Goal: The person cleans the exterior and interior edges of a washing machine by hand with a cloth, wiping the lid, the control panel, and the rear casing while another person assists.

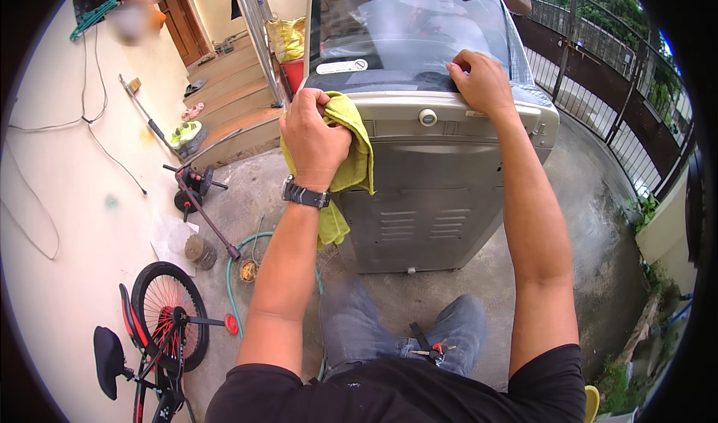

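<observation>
White sticker point(338, 68) on dark lid point(407, 30), circular emblem point(361, 65), lettering unreadable

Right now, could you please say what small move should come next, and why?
Perhaps the left hand should slide the yellow cloth onto the dark lid: it grips the cloth by the lid's near corner, and the right hand holds none.

left hand point(320, 135) tightly curled, right hand point(482, 85) loosely bent, both arms point(280, 284) outstretched ahead
</observation>
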Demonstrator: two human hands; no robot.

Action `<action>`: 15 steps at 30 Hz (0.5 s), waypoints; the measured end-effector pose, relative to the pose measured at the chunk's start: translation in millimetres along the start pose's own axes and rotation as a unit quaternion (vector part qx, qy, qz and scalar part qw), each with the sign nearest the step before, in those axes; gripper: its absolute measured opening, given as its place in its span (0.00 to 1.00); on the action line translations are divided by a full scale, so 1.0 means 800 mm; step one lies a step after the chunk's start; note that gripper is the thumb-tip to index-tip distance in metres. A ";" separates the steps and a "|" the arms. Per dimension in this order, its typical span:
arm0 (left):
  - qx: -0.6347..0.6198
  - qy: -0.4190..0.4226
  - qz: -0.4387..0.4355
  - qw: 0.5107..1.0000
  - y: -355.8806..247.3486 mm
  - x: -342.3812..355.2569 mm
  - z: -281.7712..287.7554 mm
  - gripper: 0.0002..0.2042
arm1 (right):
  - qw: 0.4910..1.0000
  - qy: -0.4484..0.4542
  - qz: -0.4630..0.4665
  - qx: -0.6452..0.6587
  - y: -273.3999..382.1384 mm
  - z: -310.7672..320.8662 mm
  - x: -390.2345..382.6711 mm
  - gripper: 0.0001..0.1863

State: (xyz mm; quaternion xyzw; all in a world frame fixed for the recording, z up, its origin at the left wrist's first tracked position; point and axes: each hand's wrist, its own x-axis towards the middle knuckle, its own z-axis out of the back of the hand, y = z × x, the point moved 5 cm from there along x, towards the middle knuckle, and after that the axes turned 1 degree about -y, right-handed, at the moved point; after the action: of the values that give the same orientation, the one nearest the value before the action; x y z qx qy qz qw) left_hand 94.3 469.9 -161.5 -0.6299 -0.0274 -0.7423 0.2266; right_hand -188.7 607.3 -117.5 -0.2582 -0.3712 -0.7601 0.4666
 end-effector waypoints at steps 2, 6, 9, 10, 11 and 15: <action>-0.029 -0.001 0.092 0.995 0.012 0.009 -0.003 0.15 | 0.996 -0.078 0.038 -0.015 0.005 0.010 -0.003 0.14; -0.029 0.055 0.148 0.987 0.026 0.019 0.006 0.15 | 0.954 -0.253 0.152 0.046 0.077 0.000 -0.067 0.19; 0.000 0.039 0.109 0.993 0.040 0.014 0.019 0.14 | 0.957 -0.126 0.211 0.155 0.203 -0.044 -0.156 0.34; -0.016 0.044 0.085 0.995 0.035 0.014 0.013 0.14 | 0.957 -0.081 0.202 0.190 0.214 -0.065 -0.164 0.37; -0.048 0.043 0.073 0.995 0.038 0.012 0.013 0.14 | 0.963 -0.091 0.204 0.153 0.224 -0.076 -0.165 0.34; -0.101 0.017 0.063 0.993 0.062 0.013 0.050 0.11 | 0.950 -0.008 0.136 0.282 0.209 -0.068 -0.135 0.15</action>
State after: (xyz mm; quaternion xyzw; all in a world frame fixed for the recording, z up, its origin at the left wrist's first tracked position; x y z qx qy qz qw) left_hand 148.2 435.7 -155.8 -0.6370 0.0909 -0.7365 0.2087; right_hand 5.9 571.4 -175.3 -0.1701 -0.5357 -0.5519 0.6160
